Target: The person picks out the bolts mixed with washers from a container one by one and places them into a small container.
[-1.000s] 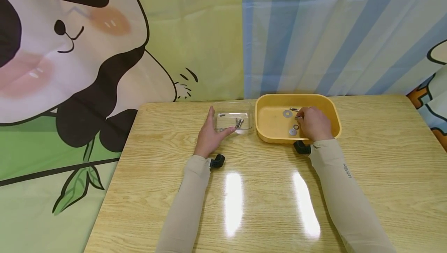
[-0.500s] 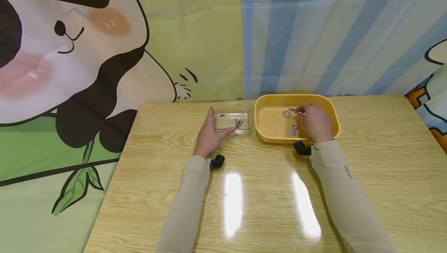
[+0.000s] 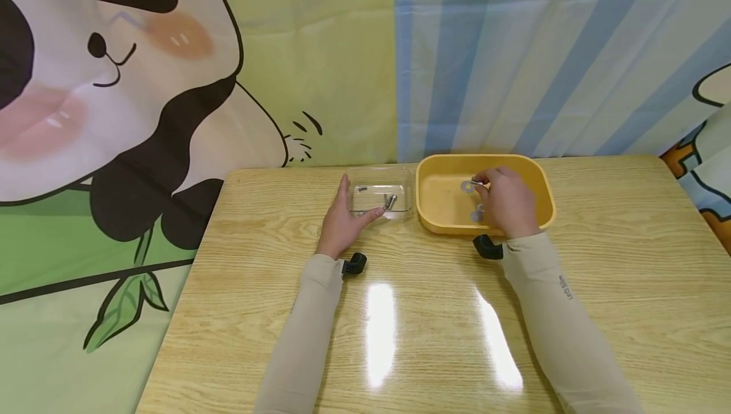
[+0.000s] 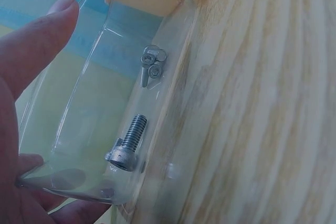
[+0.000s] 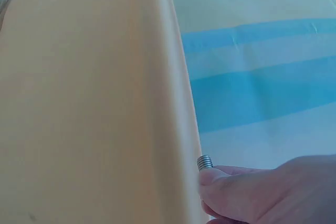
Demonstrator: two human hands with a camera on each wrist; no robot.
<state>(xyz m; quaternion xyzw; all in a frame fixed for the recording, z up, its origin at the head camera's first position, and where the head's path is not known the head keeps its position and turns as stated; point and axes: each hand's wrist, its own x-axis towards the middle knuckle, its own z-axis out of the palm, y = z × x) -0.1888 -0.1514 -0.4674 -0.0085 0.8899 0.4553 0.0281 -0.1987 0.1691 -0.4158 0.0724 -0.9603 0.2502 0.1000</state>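
Currently, a threaded bolt [image 5: 205,161] is pinched by the right hand [image 3: 510,201] in or just above the yellow tray [image 3: 442,199], height hard to judge, while the clear box [image 3: 371,200] of loose screws [image 3: 391,202] beside it is touched by the left hand [image 3: 344,223], thumb spread wide.

Beige sleeves [image 3: 301,344], the right with dark lettering [image 3: 565,287], end beside black wrist cameras [image 3: 488,247].

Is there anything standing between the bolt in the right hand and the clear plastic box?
In the head view, yes: the left wall of the yellow tray and the right wall of the clear plastic box. Nothing else visible blocks the bolt.
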